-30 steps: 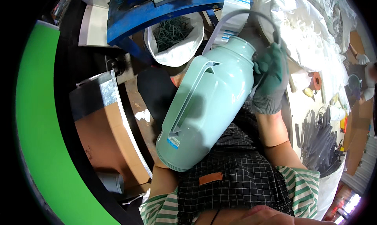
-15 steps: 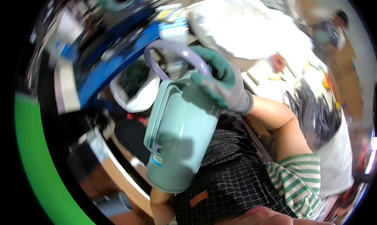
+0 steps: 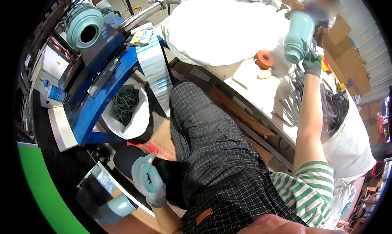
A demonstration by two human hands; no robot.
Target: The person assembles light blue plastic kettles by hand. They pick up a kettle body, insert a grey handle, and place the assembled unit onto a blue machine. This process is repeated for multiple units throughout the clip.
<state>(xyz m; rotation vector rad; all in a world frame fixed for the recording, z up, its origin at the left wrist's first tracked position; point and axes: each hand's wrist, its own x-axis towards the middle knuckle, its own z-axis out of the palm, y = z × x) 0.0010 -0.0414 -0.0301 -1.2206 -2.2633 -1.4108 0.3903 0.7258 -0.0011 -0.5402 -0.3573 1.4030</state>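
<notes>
My right hand [image 3: 312, 65], in a grey-green glove, reaches out to the far right with its fingers closed round the handle side of a pale teal jug [image 3: 299, 35]. The jug stands tilted above the far end of the white table [image 3: 261, 99], in front of another person. Low at the left, beside my dark trouser leg, hangs my gloved left hand [image 3: 148, 179]; its fingers are loosely curled and apart, with nothing visible in them. A second teal jug [image 3: 120, 205] lies in a carton below that hand.
A blue machine bench [image 3: 102, 87] at the left carries another teal vessel [image 3: 83, 28]. Below it, a white sack [image 3: 141, 124] holds dark green strips. On the table are a large white bag [image 3: 216, 28], an orange tape roll [image 3: 264, 59] and grey straps [image 3: 326, 107].
The jug has gone from in front of my lap to the far right, carried by my right hand. My left hand has come into view beside my leg.
</notes>
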